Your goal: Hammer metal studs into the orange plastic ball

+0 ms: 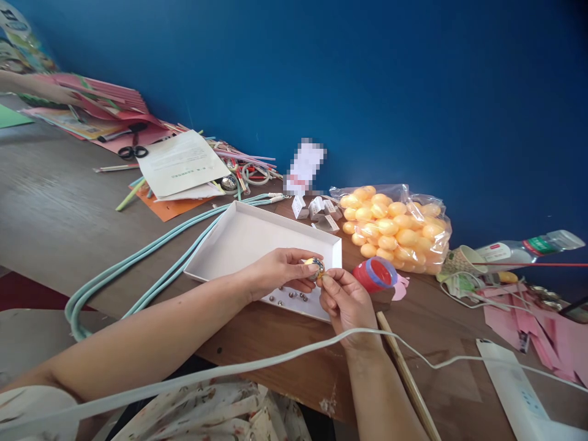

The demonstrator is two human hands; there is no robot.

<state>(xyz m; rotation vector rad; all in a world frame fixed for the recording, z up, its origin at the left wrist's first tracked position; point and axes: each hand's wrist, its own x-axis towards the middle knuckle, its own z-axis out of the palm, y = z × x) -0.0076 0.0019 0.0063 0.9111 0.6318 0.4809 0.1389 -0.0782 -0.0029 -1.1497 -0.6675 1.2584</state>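
Note:
My left hand (pixel 287 267) is closed round a small shiny metallic ball (pixel 316 264) with gold and silver reflections, held over the near right part of a shallow white box (pixel 261 229). Thumb and fingers of my right hand (pixel 344 299) are pinched together right against the ball's lower right side; whatever sits between those fingertips is too small to tell. Several tiny silver beads (pixel 291 295) lie in the box beneath my hands. Just right of my right hand is a red cup-like container (pixel 371 274) with a blue rim.
A clear bag of orange balls (pixel 395 226) stands by the blue wall. A white cable (pixel 257 365) crosses in front of my right wrist. Left are teal cords (pixel 151 248), papers (pixel 181 162) and black scissors (pixel 133 150). Another person's arm (pixel 37 89) reaches in far left.

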